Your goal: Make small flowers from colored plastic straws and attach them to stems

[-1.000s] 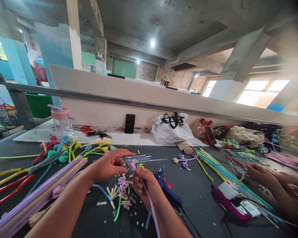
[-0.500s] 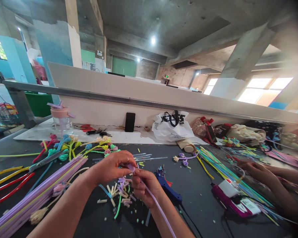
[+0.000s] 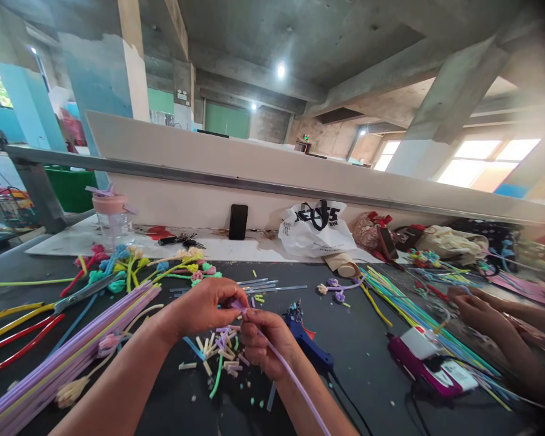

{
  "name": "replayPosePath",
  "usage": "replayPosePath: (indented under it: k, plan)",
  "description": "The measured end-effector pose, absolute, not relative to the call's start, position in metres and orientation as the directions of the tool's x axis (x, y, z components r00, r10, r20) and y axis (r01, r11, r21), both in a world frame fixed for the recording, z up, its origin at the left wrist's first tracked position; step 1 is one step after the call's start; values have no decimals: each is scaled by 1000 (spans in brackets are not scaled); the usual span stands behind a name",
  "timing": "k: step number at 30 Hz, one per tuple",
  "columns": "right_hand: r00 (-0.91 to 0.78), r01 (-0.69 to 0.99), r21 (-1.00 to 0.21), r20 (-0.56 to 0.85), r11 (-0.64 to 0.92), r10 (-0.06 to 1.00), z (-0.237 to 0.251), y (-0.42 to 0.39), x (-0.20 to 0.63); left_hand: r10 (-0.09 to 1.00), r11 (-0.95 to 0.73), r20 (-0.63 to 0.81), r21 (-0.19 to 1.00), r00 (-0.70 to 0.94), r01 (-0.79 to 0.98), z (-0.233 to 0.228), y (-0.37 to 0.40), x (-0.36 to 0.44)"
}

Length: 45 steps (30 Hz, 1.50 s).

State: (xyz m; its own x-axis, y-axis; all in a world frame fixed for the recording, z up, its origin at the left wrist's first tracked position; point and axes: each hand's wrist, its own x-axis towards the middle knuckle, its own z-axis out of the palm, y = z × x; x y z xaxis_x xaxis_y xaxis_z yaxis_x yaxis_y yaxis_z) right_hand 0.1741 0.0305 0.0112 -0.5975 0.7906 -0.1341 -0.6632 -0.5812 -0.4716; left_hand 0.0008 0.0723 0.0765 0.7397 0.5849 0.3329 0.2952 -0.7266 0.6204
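At the far left of the dark counter (image 3: 372, 351) lie red and yellow stems (image 3: 13, 330), then a thick bundle of lilac stems (image 3: 72, 357) running toward a heap of finished little flowers (image 3: 131, 269) in blue, yellow and pink. The left hand (image 3: 204, 306) is closed in a pinch, thumb and fingertips on the curled tip of a single lilac stem (image 3: 290, 372). The right hand (image 3: 266, 339) is wrapped shut around the same stem just below, and the rest of it trails down toward the person's lap. The two hands touch over a scatter of cut scraps (image 3: 220, 354). Judging by the small coil at the tip, this flower head is only begun, while several others lie done; the large uncut bundle suggests much is left. Right of the hands rests a blue glue gun (image 3: 309, 348), then a spread of mixed coloured stems (image 3: 404, 312). At the far right a co-worker's hands (image 3: 476, 315) work on their own piece.
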Motion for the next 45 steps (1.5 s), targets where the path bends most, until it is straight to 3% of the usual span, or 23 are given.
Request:
replayPosePath:
  k: [12,18,25,29,33,45]
  plan:
    - [-552,-610,-586,-168,-533,817,15,29,174,643,-643,297,710,706,287,72,72,2]
    - [-433,-466,-806,-151,-364,889,21,26,168,710,-485,185,828,680,281,67,78,-2]
    - [-323,-457,-865,-54,-206,945,23,26,166,703,-335,108,922,703,194,60,83,-3]
    - [-214,-464,-880,-2,-104,977,22,27,165,699,-271,108,955,707,122,60,83,-2]
    - [-186,-479,-873,-7,-97,983,23,26,165,693,-255,77,956,717,145,59,83,1]
    - [-308,-636,-720,-92,-277,947,18,28,167,713,-245,100,963,694,113,58,77,6]
